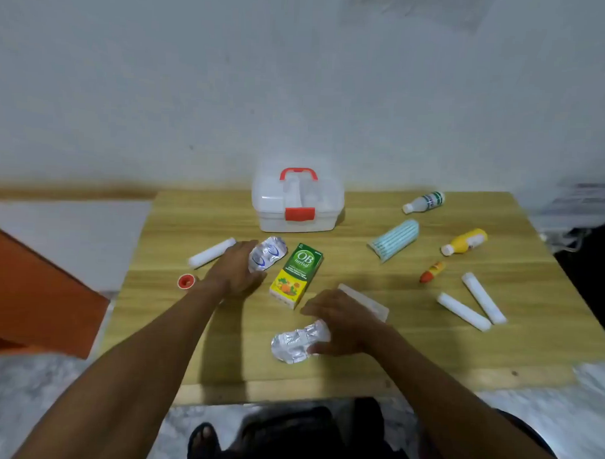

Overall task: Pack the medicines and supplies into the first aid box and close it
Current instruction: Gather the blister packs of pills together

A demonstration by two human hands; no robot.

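The white first aid box (297,203) with a red handle and latch stands closed at the table's far middle. My left hand (236,268) holds a silver blister pack (267,254) just left of the green OB herbal carton (296,275). My right hand (342,321) grips a second silver blister pack (297,342) near the table's front. A clear flat tray (370,303) lies partly under my right hand. A white gauze roll (211,253) and a red-cored tape roll (186,281) lie to the left.
On the wooden table (410,350), right side: a white bottle (423,202), a pack of blue masks (394,240), a yellow bottle (464,242), a small orange tube (431,271) and two white rolls (471,305). An orange object (35,288) stands left of the table.
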